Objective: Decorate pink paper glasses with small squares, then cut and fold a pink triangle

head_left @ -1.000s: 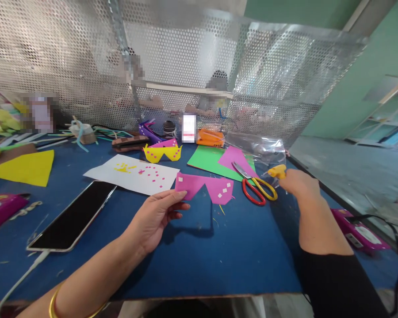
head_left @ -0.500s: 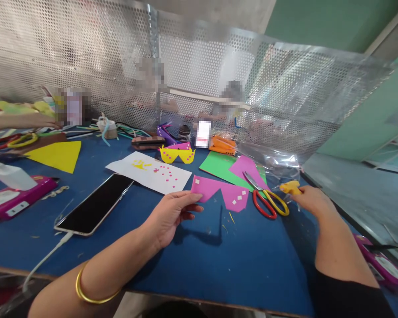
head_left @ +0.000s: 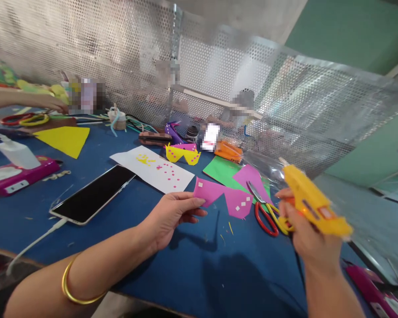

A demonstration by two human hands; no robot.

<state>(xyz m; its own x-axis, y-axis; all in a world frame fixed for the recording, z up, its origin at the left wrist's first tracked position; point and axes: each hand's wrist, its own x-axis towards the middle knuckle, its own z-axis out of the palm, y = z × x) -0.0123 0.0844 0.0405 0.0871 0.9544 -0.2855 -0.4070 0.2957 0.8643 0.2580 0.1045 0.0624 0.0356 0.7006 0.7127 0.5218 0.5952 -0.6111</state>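
Between thumb and fingers, my left hand point(head_left: 177, 212) pinches the left end of a pink paper glasses cutout point(head_left: 237, 201), held just above the table. Small white squares dot the cutout at its left corner and along its right side. My right hand point(head_left: 307, 225) is wrapped round the handle of a yellow glue gun point(head_left: 313, 201), raised with its nozzle pointing away to the upper left. Scissors point(head_left: 267, 218) with a red and a yellow handle lie between the cutout and my right hand. Their blades rest on pink paper point(head_left: 250, 179) and a green sheet point(head_left: 219, 170).
White paper point(head_left: 149, 165) holds small pink and yellow bits. Behind it stand yellow paper glasses point(head_left: 182, 154). A phone point(head_left: 94, 194) with a cable lies at left, near a purple power strip point(head_left: 36, 179). A perforated metal screen point(head_left: 215, 66) borders the back; another person's arm point(head_left: 23, 99) reaches in at far left.
My right hand has lifted the glue gun off the table's right side and brought it up and nearer. The left hand still holds the pink cutout; the view has shifted slightly.
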